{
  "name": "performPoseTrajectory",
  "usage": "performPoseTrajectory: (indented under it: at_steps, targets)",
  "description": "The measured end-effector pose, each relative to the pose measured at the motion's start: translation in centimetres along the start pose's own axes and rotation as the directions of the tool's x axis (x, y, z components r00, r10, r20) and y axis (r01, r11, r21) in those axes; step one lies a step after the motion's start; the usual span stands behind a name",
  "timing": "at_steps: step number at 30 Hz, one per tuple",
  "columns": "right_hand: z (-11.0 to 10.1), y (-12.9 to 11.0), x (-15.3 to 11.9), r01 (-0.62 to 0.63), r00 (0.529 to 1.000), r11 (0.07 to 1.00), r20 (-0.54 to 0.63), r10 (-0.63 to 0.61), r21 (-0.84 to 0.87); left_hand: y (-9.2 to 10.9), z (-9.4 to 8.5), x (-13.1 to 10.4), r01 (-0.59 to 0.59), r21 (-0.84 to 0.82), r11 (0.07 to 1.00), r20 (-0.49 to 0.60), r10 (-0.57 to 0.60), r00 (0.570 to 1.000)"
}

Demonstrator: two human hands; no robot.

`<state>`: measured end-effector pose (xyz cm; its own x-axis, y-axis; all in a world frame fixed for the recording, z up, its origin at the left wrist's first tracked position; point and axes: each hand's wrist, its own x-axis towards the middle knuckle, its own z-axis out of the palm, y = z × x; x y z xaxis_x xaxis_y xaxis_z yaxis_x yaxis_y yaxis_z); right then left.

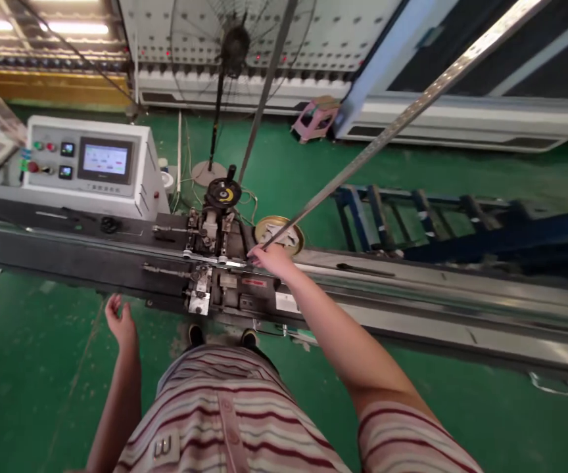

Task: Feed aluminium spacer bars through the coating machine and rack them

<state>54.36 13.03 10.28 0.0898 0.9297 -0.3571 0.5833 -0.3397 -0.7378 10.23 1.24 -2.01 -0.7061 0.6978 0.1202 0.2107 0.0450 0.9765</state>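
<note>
My right hand is closed round the lower end of a long thin metal bar, which slants up and away to the upper right. This hand is over the middle of a long machine bed, just right of a roller unit topped by a black handwheel. Another shiny strip lies along the bed and passes through the rollers. Off the bed's near edge, my left hand hangs with fingers slightly curled and apart, holding nothing.
A white control box with a lit screen stands on the bed's left. Behind the bed are a round golden tray, a standing fan, a pink stool and a blue metal frame. A thin dark rod lies on the bed.
</note>
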Motion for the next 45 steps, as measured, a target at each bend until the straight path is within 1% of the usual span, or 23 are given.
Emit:
performPoseTrajectory:
  at_steps: [7, 10, 12, 15, 17, 19, 21, 23, 25, 27, 28, 31, 34, 35, 36, 37, 38, 39, 40, 41, 42, 43, 45]
  targets:
    - [8.0, -9.1, 0.6, 0.128, 0.989, 0.978, 0.092, -0.114, -0.164, 0.3, -4.2, 1.6, -0.019, -0.012, 1.000, -0.087, 0.018, 0.996]
    - [11.6, -12.9, 1.3, 0.170, 0.981, 0.958, 0.134, -0.142, -0.232, 0.5, -5.2, 1.7, -0.001, 0.021, 1.000, -0.093, 0.003, 0.996]
    - [14.0, -15.1, 1.9, 0.192, 0.975, 0.956, 0.152, -0.161, -0.221, 0.8, -5.4, 2.0, 0.002, 0.028, 1.000, -0.076, 0.001, 0.997]
    - [17.0, -17.8, 2.6, 0.214, 0.968, 0.965, 0.167, -0.188, -0.151, 1.8, -4.6, 3.0, -0.013, 0.014, 1.000, 0.000, 0.013, 1.000]
    - [18.0, -18.9, 2.7, 0.207, 0.968, 0.974, 0.166, -0.190, -0.093, 2.9, -3.5, 4.2, -0.014, -0.018, 1.000, 0.057, 0.015, 0.998]
    - [17.6, -19.5, 2.3, 0.189, 0.970, 0.982, 0.158, -0.183, -0.019, 4.4, -1.9, 5.5, 0.008, -0.069, 0.998, 0.097, -0.001, 0.995]
    - [15.7, -19.4, 1.5, 0.163, 0.973, 0.983, 0.154, -0.175, 0.087, 6.2, 0.1, 6.7, 0.062, -0.143, 0.988, 0.116, -0.046, 0.992]
    - [12.7, -18.6, 0.4, 0.125, 0.975, 0.968, 0.152, -0.160, 0.217, 8.2, 2.4, 7.4, 0.168, -0.225, 0.960, 0.151, -0.136, 0.979]
    - [8.8, -17.3, -1.0, 0.087, 0.978, 0.941, 0.151, -0.143, 0.326, 10.6, 5.0, 7.2, 0.311, -0.278, 0.909, 0.231, -0.251, 0.940]
    - [4.5, -15.4, -2.5, 0.063, 0.980, 0.918, 0.148, -0.130, 0.391, 13.3, 7.9, 5.7, 0.403, -0.301, 0.864, 0.361, -0.288, 0.887]
    - [2.4, -14.2, -3.3, 0.057, 0.981, 0.908, 0.146, -0.128, 0.415, 14.7, 9.5, 4.3, 0.410, -0.318, 0.855, 0.429, -0.256, 0.866]
    - [-3.6, -9.4, -5.9, 0.060, 0.984, 0.870, 0.118, -0.134, 0.489, 18.9, 14.4, -1.8, 0.347, -0.402, 0.847, 0.568, -0.067, 0.821]
    - [-9.4, -3.3, -8.7, 0.057, 0.990, 0.849, 0.082, -0.117, 0.525, 22.5, 19.4, -9.5, 0.278, -0.460, 0.843, 0.585, 0.053, 0.809]
    - [-11.7, -1.0, -9.7, 0.100, 0.991, 0.844, 0.025, -0.134, 0.527, 23.6, 21.0, -12.1, 0.258, -0.473, 0.842, 0.580, 0.077, 0.811]
    - [-14.5, 1.4, -10.7, 0.190, 0.982, 0.831, -0.088, -0.169, 0.522, 24.5, 22.6, -14.6, 0.238, -0.484, 0.842, 0.574, 0.100, 0.813]
    - [-17.7, 3.9, -11.6, 0.324, 0.939, 0.806, -0.268, -0.214, 0.495, 25.3, 24.1, -17.0, 0.219, -0.489, 0.844, 0.569, 0.119, 0.814]
    - [-21.5, 6.6, -12.6, 0.478, 0.836, 0.769, -0.489, -0.250, 0.425, 26.0, 25.6, -19.3, 0.200, -0.490, 0.849, 0.566, 0.136, 0.813]
    - [-25.8, 9.6, -13.5, 0.612, 0.665, 0.728, -0.700, -0.260, 0.310, 26.6, 27.1, -21.4, 0.179, -0.488, 0.854, 0.565, 0.152, 0.811]
    - [-30.5, 12.7, -14.2, 0.693, 0.448, 0.700, -0.864, -0.228, 0.174, 27.1, 28.5, -23.4, 0.159, -0.484, 0.861, 0.565, 0.169, 0.807]
    - [-35.5, 16.0, -14.8, 0.715, 0.276, 0.695, -0.944, -0.181, 0.076, 27.4, 29.9, -25.3, 0.138, -0.479, 0.867, 0.567, 0.185, 0.803]
    - [-40.4, 19.5, -15.2, 0.709, 0.198, 0.704, -0.971, -0.134, 0.048, 27.7, 31.2, -27.1, 0.120, -0.473, 0.873, 0.573, 0.202, 0.795]
    - [-45.1, 23.0, -15.4, 0.697, 0.162, 0.714, -0.985, -0.062, 0.070, 27.9, 32.5, -28.8, 0.103, -0.468, 0.878, 0.581, 0.218, 0.784]
    - [-52.5, 29.8, -15.4, 0.648, 0.153, 0.748, -0.986, 0.060, 0.146, 28.1, 34.8, -32.0, 0.059, -0.455, 0.889, 0.601, 0.257, 0.757]
